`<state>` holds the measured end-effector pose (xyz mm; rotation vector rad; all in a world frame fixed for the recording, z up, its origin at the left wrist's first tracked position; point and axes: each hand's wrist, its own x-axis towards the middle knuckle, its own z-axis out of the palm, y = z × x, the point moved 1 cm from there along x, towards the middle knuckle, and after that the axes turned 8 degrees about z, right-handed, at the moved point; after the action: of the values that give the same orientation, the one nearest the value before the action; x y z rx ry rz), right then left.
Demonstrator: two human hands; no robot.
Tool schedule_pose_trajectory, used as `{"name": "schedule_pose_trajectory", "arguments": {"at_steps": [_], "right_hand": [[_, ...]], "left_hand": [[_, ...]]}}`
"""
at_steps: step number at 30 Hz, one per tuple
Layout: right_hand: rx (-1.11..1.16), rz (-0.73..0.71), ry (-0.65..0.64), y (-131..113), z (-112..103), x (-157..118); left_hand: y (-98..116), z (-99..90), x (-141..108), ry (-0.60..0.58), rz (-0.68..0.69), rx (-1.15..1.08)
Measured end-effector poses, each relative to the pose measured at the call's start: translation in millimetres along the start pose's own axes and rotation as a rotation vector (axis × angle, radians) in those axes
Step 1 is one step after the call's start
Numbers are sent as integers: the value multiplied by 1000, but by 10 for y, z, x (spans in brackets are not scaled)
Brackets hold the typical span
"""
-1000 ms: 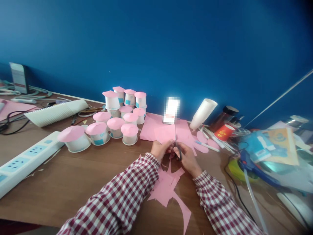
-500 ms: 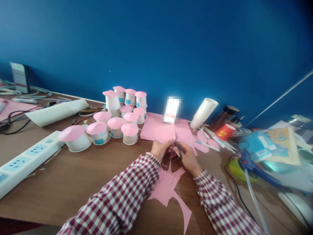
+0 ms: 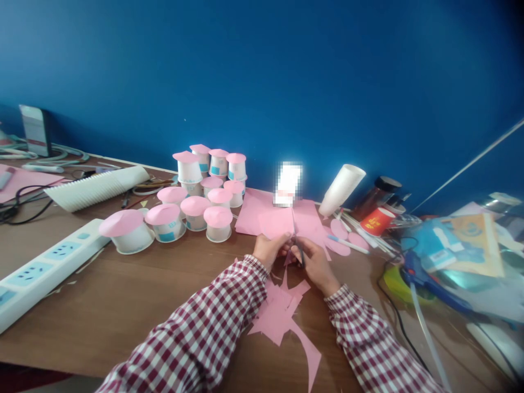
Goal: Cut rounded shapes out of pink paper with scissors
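Pinched in my left hand [image 3: 271, 248] is a rounded piece of pink paper [image 3: 275, 222], its lower edge covered by my fingers. My right hand [image 3: 314, 262] is closed round a pair of scissors [image 3: 302, 256], whose blades point away from me along the right side of that paper. Both hands are close together over the table. Behind them lies a larger pink sheet [image 3: 248, 214]. Between my forearms rest jagged pink paper scraps [image 3: 275, 316]. Pink paper discs [image 3: 339, 245] lie to the right of my hands, with a marker [image 3: 347, 244] across them.
Several paper cups with pink cone tops [image 3: 218, 218] stand at left. A power strip [image 3: 45, 267] and a white cup stack [image 3: 98, 188] are farther left. On the right are another cup stack [image 3: 341, 188], a red cup [image 3: 377, 221] and a blue glue gun [image 3: 429, 284].
Almost nothing differs. Both hands keep their places at the paper and scissors; the whole view has shifted very slightly.
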<state>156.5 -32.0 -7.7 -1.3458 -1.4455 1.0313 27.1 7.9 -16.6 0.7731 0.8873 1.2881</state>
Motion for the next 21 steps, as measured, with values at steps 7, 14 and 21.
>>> {"name": "schedule_pose_trajectory", "arguments": {"at_steps": [7, 14, 21], "right_hand": [[-1, 5, -3, -23, 7, -3], [-18, 0, 12, -28, 3, -5], [-8, -12, 11, -15, 1, 0]], "left_hand": [[-2, 2, 6, -4, 7, -8], [-9, -8, 7, -5, 6, -13], [1, -3, 3, 2, 0, -13]]}}
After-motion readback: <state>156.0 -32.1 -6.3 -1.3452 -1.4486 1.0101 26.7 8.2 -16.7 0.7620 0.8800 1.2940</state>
